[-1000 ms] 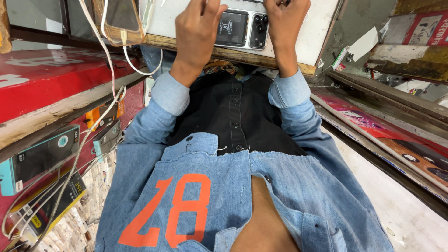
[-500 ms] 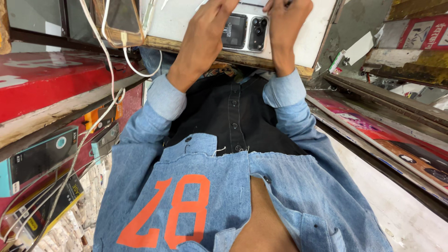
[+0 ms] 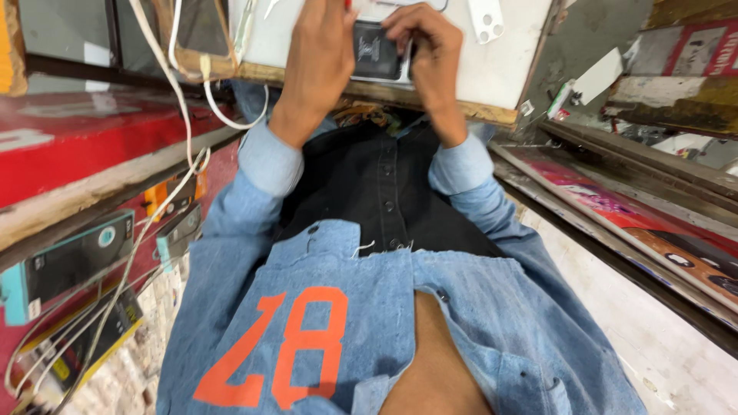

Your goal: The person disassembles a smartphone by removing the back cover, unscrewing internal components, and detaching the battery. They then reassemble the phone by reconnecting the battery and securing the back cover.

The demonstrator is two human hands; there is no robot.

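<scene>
A small dark phone lies on the white work board at the top of the view. My left hand covers its left edge, fingers curled on it. My right hand pinches its right edge from above. Both hands hold the phone between them. A red tip pokes out above my left hand; what it belongs to is hidden. My blue denim sleeves and dark shirt fill the middle of the view.
A white phone-back piece with camera holes rests on the board to the right. White cables hang at the left by another phone. Boxed accessories line the red shelf on the left, and display shelves run along the right.
My hands have drawn closer together around the phone. Its camera side showed before; now a plain dark face shows. The view has shifted, so the board sits lower in the frame.
</scene>
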